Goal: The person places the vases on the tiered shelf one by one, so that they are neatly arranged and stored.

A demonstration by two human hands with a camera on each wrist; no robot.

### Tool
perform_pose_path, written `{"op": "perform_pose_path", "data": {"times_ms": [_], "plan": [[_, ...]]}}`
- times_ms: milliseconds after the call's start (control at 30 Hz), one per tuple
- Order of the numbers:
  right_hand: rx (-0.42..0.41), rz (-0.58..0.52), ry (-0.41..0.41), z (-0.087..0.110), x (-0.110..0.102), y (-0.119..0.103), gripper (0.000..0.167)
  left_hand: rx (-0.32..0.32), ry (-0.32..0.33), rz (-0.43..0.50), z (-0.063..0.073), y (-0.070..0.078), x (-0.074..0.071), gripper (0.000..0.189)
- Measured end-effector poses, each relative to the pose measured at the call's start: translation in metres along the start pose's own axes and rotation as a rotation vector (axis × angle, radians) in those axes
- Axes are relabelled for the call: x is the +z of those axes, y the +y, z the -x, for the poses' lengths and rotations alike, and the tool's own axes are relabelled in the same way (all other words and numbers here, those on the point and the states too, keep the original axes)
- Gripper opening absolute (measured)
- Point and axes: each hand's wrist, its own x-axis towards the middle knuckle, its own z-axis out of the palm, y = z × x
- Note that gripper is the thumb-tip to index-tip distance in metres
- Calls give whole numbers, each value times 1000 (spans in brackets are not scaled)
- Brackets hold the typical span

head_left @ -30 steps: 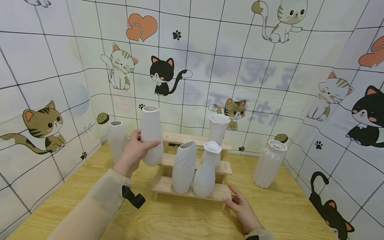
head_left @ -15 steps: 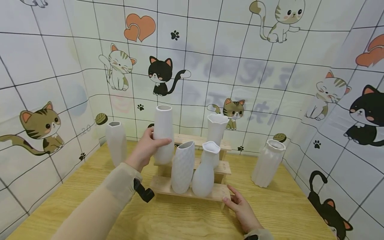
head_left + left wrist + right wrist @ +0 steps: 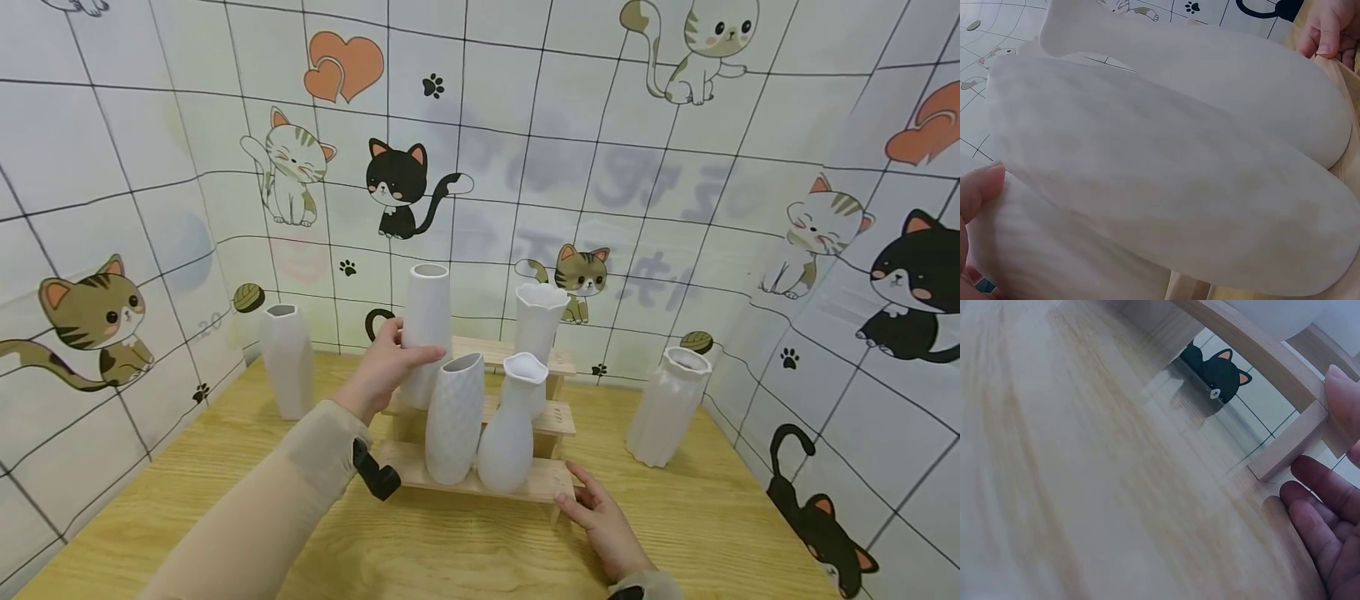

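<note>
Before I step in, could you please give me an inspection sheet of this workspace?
Surface: wood-grain tabletop, bearing a stepped wooden stand.
Job's things: smooth white vase, held; textured vase and narrow-necked vase on the lowest step; scalloped-rim vase behind them; faceted vase left of the stand, ribbed vase right of it.
Clutter: nothing seen.
Hands: left hand grips the smooth white vase; right hand holds the lowest step's right end.
Cables: nothing seen.
Surroundings: cat-print gridded walls.

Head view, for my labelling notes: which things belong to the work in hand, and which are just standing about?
In use, apparently:
left hand, gripping tall smooth vase
right hand, holding wooden stand
textured vase
narrow-necked vase
scalloped vase

Seemingly standing by:
faceted vase, pleated vase, both on table
</note>
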Motion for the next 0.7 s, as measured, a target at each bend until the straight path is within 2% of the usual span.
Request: {"op": "perform_pose_path", "data": {"times_ms": [233,467,700], "plan": [[-9,-8,0,1,0,-1,70,12,-30,4,-5,-1,6,80],[-6,-2,3,1,1,-2,69,-15,-61,-4,-4,1,9,81],[10,-17,11,0,1,-1,67,-23,-53,-2,-10,-5,13,77]]}}
